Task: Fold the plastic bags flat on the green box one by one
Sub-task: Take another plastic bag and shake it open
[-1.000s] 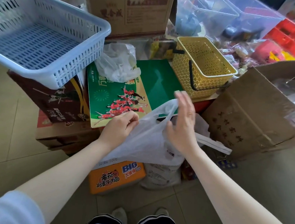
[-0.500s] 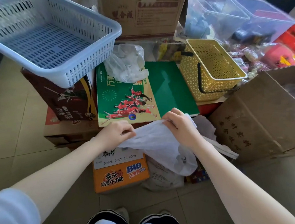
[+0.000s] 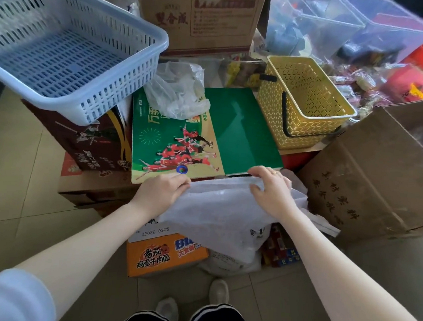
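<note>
Now both hands have come down to the near edge of the green box [image 3: 243,132], carrying the white plastic bag [image 3: 216,211] that was held up open a second ago. The left hand [image 3: 161,190] pinches the bag's top edge with curled fingers; the right hand [image 3: 270,187] grips the other corner, fingers bent over the plastic. The bag hangs in front of the box, not yet laid flat, so folding seems about to start. A crumpled clear bag [image 3: 178,92] sits at the box's far end, beside a yellow basket [image 3: 303,101].
</note>
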`<state>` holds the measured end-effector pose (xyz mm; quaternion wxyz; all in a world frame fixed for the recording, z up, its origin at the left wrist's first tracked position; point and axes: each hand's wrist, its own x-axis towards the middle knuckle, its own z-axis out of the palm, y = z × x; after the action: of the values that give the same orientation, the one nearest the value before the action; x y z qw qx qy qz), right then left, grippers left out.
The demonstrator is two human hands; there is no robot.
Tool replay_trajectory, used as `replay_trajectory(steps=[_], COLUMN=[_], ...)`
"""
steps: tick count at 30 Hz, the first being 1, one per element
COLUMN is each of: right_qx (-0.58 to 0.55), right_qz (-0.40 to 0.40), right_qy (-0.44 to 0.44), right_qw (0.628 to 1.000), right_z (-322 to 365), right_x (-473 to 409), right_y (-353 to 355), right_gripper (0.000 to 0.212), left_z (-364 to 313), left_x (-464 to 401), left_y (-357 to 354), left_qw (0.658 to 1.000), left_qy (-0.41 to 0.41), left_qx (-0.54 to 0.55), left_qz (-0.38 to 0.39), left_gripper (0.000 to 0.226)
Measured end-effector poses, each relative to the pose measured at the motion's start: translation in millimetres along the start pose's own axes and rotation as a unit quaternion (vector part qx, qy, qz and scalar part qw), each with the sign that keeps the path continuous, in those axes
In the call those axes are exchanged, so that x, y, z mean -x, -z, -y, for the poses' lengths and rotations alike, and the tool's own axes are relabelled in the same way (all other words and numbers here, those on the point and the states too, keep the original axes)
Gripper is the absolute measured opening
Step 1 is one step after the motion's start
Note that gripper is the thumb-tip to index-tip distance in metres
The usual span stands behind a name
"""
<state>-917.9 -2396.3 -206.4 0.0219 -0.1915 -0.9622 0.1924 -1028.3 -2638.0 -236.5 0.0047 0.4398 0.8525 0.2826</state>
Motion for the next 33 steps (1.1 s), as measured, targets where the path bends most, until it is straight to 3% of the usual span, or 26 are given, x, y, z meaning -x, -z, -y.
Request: replay_trajectory(steps=[4,8,12,16,21,24,26,30,33], right_qx=[0.013,-0.030,-0.100,-0.123,-0.166,-0.143,-0.132,-0.138,-0.131], right_qz=[0.072,0.113,0.107,0.103,0.117,0.140,0.162,0.170,0.158], right_qy=[0.144,0.208,0.301,0.326,0.294,0.293,0.292,0.275,0.259], right_qw=[0.987,0.971,0.942,0.932,0.934,0.935,0.933,0.936,0.944], right_z=[15.5,8.2,-5.2,-12.1,-33.1,-46.5,-50.2,-58.3,-73.3], right_x=[-10.6,-22.4,-25.9,-24.9,-35.8,-45.5,-49.1,-49.9,-49.6], right_y=[5.7,10.5,9.1,0.0,6.8,15.5,19.3,23.9,27.6], right_gripper=[0.041,0.054,0.028,0.016,0.016,0.014,0.013,0.015,0.017], left_z=[-21.5,-37.1,-53.6,-64.7,-62.2,-56.7,-55.2,-45.8,-43.0], left_x=[-19.5,-35.9,-54.0,-66.5,-63.2,-55.1,-53.5,-52.8,-49.7], left_y=[-0.8,-0.7,2.4,7.5,14.0,6.6,1.2,-6.3,-6.8], left_qw=[1.000,0.998,0.993,0.990,0.996,0.991,0.987,0.984,0.987], left_qy=[0.005,0.021,0.020,0.004,0.008,-0.076,-0.085,-0.013,0.134], left_qx=[0.016,0.056,0.093,0.114,0.014,-0.090,-0.128,-0.176,-0.041], left_qz=[0.001,0.034,0.066,0.088,0.093,0.068,0.057,0.000,-0.080], left_gripper=[0.018,0.021,0.014,0.039,0.070,0.046,0.033,0.044,0.038])
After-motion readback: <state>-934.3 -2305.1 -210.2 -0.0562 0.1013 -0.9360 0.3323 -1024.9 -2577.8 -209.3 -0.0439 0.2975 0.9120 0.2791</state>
